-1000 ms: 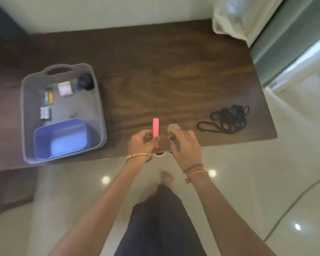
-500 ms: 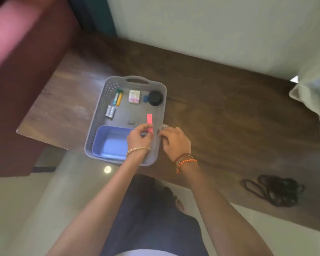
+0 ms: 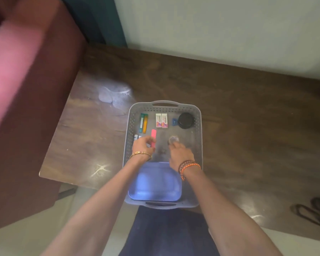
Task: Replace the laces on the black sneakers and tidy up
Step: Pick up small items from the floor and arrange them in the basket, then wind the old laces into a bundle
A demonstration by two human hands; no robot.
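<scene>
Reaching into a grey plastic basket [image 3: 197, 130] with perforated walls and cut-out handles, we have both hands over its flat floor. Our left hand [image 3: 142, 145] curls finger and thumb around a slim pink stick [image 3: 153, 139], a smooth rectangular bar pointing away from us. Our right hand [image 3: 180, 155] pinches a small round clear thing [image 3: 173, 139], too blurred to name. Behind the hands lie a green and a yellow tube [image 3: 143, 123] side by side, two little white boxes [image 3: 161, 120] printed "camlin", a small blue piece [image 3: 174, 122] and a round black jar [image 3: 186, 120]. A glossy lilac rectangular tub [image 3: 155, 185] with rounded corners sits at the basket's near end. The basket rests on a dark wood-grain table [image 3: 248, 117]. A loose tangle of black laces [image 3: 316, 211] lies well apart, at the table's right near edge.
</scene>
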